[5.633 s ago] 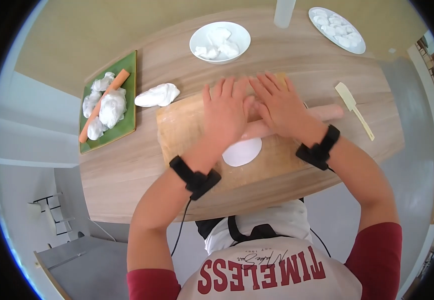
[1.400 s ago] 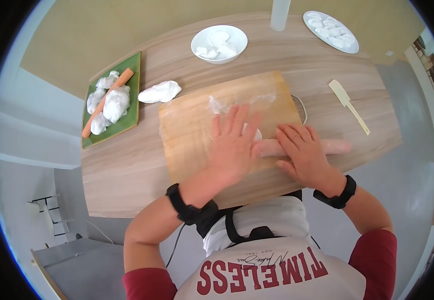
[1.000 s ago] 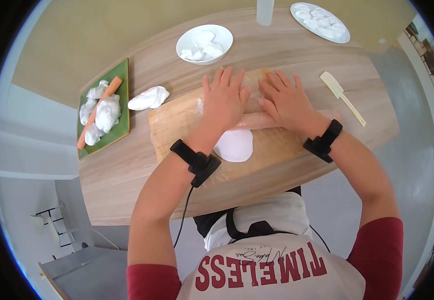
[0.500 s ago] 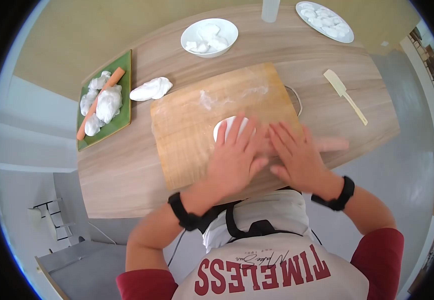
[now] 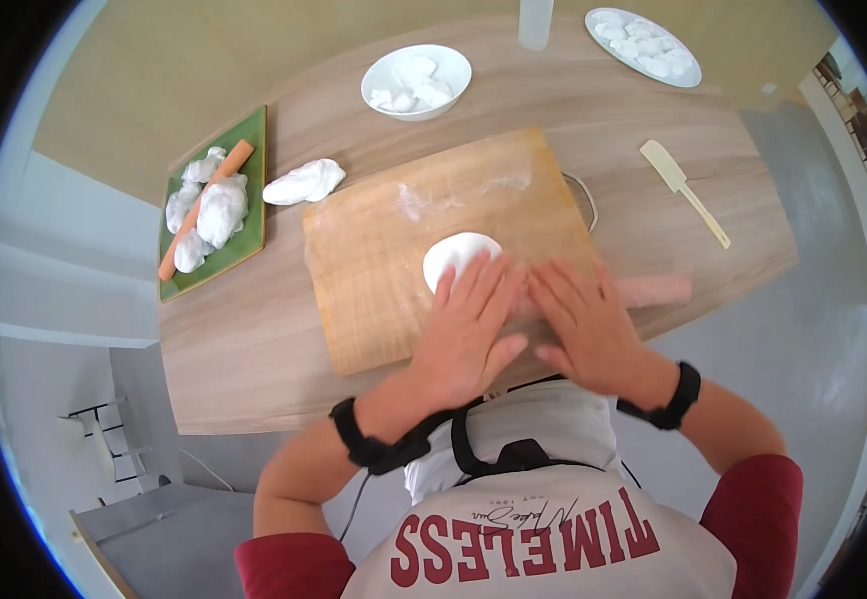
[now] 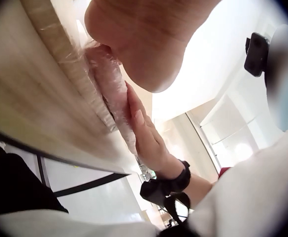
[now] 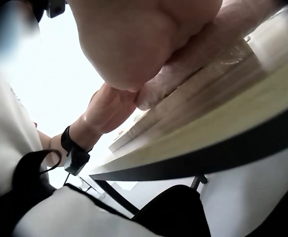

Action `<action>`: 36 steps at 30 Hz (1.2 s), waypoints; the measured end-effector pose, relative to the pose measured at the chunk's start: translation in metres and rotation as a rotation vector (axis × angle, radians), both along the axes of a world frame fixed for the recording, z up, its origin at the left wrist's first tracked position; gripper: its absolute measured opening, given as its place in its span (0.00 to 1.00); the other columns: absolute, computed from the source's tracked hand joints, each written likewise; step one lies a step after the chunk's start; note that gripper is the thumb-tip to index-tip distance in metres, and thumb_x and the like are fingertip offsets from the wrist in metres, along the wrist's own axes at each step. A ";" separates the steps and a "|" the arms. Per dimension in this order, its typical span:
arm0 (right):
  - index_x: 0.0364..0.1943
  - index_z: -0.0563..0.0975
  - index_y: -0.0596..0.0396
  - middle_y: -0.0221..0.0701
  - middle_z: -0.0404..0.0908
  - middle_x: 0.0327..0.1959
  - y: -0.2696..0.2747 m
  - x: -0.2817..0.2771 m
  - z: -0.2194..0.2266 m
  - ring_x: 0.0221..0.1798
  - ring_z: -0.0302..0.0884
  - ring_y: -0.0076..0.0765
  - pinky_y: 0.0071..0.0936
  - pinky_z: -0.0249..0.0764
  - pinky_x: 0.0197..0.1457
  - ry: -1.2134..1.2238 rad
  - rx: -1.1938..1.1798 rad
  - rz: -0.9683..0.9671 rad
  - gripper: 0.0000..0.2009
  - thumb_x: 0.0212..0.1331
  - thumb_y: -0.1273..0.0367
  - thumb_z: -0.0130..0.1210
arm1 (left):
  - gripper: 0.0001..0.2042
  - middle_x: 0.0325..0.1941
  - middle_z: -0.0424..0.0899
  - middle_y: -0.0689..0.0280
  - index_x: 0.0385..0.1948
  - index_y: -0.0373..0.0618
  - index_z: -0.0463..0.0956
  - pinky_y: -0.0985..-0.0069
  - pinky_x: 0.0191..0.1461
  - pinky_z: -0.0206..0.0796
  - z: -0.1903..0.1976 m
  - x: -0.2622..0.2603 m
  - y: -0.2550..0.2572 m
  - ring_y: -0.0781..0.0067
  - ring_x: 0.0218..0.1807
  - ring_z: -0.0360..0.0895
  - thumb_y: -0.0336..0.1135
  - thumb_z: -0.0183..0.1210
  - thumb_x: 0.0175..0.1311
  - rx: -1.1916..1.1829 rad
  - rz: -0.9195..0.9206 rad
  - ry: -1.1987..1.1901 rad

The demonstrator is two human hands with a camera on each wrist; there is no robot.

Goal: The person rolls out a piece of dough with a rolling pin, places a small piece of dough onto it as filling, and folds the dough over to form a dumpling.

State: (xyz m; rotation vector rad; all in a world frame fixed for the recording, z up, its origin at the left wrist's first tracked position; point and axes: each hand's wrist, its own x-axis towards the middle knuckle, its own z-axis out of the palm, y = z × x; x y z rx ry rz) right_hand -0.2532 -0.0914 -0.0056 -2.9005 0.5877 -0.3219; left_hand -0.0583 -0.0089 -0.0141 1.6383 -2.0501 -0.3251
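Note:
My left hand and right hand lie side by side with fingers straight on a pinkish rolling pin wrapped in clear film. The pin sits near the front edge of the wooden cutting board, its right end jutting past the board. Both palms rest on top of the pin, as the left wrist view shows with the film-covered rolling pin beneath them. Just beyond the left fingertips is a flat white round of dough, its near edge partly covered by the fingers. Most of the pin's middle is hidden under the hands.
A green tray at left holds wrapped white lumps and an orange stick. Around the board are a white wrapped lump, a white bowl of white pieces, a cream spatula and an oval plate of white pieces.
Both hands rolled the pin from the far side of the board back toward the body, uncovering the board's far part. Over the last half second they shifted only slightly, still near the front edge.

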 end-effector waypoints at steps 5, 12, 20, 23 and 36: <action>0.52 0.69 0.57 0.38 0.70 0.54 -0.008 0.000 -0.006 0.60 0.63 0.44 0.49 0.58 0.60 -0.125 0.010 0.057 0.27 0.43 0.66 0.60 | 0.27 0.66 0.58 0.53 0.64 0.42 0.53 0.50 0.69 0.37 0.008 0.027 -0.008 0.52 0.69 0.51 0.44 0.44 0.66 0.070 0.090 0.218; 0.46 0.73 0.56 0.38 0.74 0.45 -0.030 -0.019 0.011 0.45 0.73 0.46 0.38 0.71 0.46 -0.303 0.038 0.029 0.24 0.38 0.76 0.60 | 0.15 0.52 0.74 0.56 0.48 0.43 0.72 0.60 0.61 0.54 -0.003 0.061 -0.033 0.53 0.56 0.68 0.30 0.54 0.58 0.032 0.092 0.065; 0.48 0.71 0.60 0.42 0.74 0.45 -0.053 -0.026 0.017 0.43 0.74 0.49 0.35 0.74 0.44 -0.403 0.170 -0.082 0.23 0.41 0.80 0.58 | 0.16 0.36 0.79 0.60 0.41 0.43 0.76 0.68 0.44 0.66 0.027 0.058 -0.063 0.57 0.40 0.75 0.34 0.62 0.49 0.229 0.119 0.015; 0.48 0.71 0.60 0.43 0.74 0.45 -0.053 -0.024 0.017 0.43 0.75 0.49 0.34 0.74 0.44 -0.451 0.189 -0.131 0.22 0.43 0.80 0.57 | 0.16 0.30 0.80 0.59 0.40 0.42 0.77 0.70 0.40 0.68 0.034 0.070 -0.078 0.59 0.34 0.77 0.36 0.63 0.47 0.417 0.062 0.156; 0.48 0.72 0.59 0.41 0.75 0.44 -0.060 -0.010 0.017 0.43 0.75 0.48 0.34 0.74 0.44 -0.427 0.207 -0.208 0.20 0.46 0.79 0.57 | 0.16 0.36 0.80 0.59 0.44 0.35 0.70 0.74 0.41 0.75 0.002 0.043 -0.020 0.67 0.40 0.81 0.38 0.56 0.60 0.587 0.589 1.647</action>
